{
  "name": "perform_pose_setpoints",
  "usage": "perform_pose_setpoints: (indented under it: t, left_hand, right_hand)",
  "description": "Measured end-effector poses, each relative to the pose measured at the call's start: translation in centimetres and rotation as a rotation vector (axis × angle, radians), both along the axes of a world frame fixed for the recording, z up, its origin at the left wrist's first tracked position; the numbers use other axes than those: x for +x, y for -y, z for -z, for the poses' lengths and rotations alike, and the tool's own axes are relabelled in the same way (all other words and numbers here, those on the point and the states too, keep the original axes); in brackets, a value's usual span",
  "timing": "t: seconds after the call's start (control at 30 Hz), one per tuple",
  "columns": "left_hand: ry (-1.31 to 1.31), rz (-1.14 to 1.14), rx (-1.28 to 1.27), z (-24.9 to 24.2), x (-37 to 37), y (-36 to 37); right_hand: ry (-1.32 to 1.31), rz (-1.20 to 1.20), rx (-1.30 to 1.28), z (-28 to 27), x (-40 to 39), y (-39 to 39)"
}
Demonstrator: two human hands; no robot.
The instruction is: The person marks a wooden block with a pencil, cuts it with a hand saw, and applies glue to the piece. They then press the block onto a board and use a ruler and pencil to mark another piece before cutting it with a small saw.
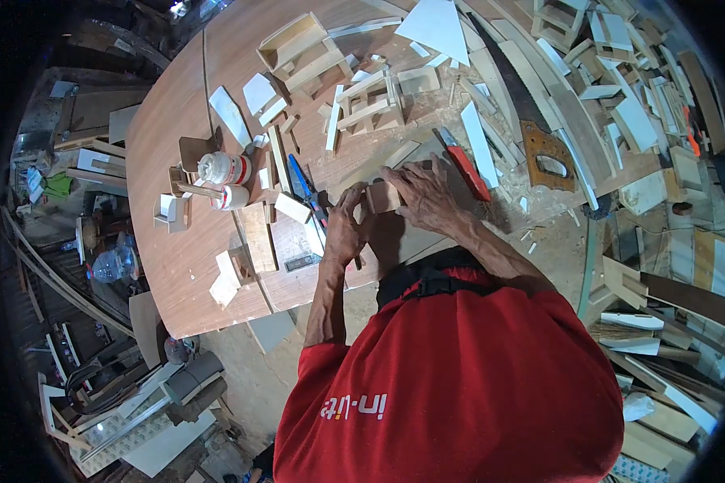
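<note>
A small light wooden piece (384, 197) lies between my two hands near the table's front edge. My left hand (347, 225) grips its left end with bent fingers. On its right end are the curled fingers of my right hand (424, 193). Just left of my left hand lies a blue-handled tool (300, 175). A red-handled tool (465, 167) lies right of my right hand. Under the wooden piece is a grey flat board (415, 235).
Two white containers, one a jar (217, 168), stand on the table (165, 274) at left. Small wooden frames (302, 52) lie toward the back. A handsaw (546, 157) and long strips lie at right. More wood scraps (620, 101) are piled beyond.
</note>
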State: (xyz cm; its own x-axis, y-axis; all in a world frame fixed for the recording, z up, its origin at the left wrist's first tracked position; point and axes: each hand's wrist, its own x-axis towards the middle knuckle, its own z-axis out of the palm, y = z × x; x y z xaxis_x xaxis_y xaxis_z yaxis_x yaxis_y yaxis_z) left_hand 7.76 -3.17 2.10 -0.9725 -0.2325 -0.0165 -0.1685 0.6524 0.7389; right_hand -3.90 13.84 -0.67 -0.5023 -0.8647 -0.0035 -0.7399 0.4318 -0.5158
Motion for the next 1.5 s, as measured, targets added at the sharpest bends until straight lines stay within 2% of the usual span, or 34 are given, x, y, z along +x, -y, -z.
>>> perform_pose_setpoints:
  t: [0.07, 0.43, 0.5, 0.53, 0.6, 0.67, 0.83, 0.93, 1.0, 1.23, 1.3, 1.5]
  left_hand:
    - [0.003, -0.006, 0.008, 0.1, 0.0, 0.0]
    - [-0.003, -0.006, 0.013, 0.1, 0.1, -0.2]
    - [-0.012, -0.016, -0.057, 0.0, 0.1, -0.3]
    - [-0.013, -0.016, -0.057, 0.2, 0.2, -0.3]
    - [0.045, -0.059, 0.005, 0.4, 0.2, -0.3]
    - [0.047, -0.066, 0.011, 0.4, 0.3, -0.5]
    - [0.058, -0.08, 0.057, 0.0, 0.0, -0.6]
    - [0.038, -0.034, 0.019, -0.1, -0.1, -0.5]
    - [0.027, 0.022, -0.163, -0.8, -0.1, -0.4]
    - [0.175, -0.038, -0.03, -0.7, -0.5, -0.2]
    - [0.155, 0.081, -0.231, -1.3, -0.6, -0.2]
    - [0.129, 0.076, -0.266, -0.8, -0.6, 0.0]
  right_hand:
    - [-0.079, 0.036, -0.052, 0.4, 0.2, 0.0]
    - [-0.101, 0.028, -0.089, 1.3, 0.2, 0.0]
    - [-0.109, 0.034, -0.093, 0.9, 0.1, 0.1]
    - [-0.045, 0.019, -0.043, 0.3, 0.0, 0.0]
    - [0.019, 0.004, 0.008, 0.2, 0.0, 0.0]
    - [-0.086, 0.043, -0.073, 0.8, 0.3, 0.1]
    - [-0.087, 0.04, -0.064, 0.6, 0.2, 0.1]
    - [-0.055, 0.031, -0.071, 0.4, 0.1, -0.1]
    - [-0.028, 0.019, -0.081, 0.3, 0.1, 0.0]
    - [-0.012, 0.035, -0.066, -0.1, 0.1, 0.0]
    - [0.002, 0.034, -0.069, -0.1, 0.1, 0.0]
    - [-0.007, -0.027, -0.095, -0.5, 0.3, 0.2]
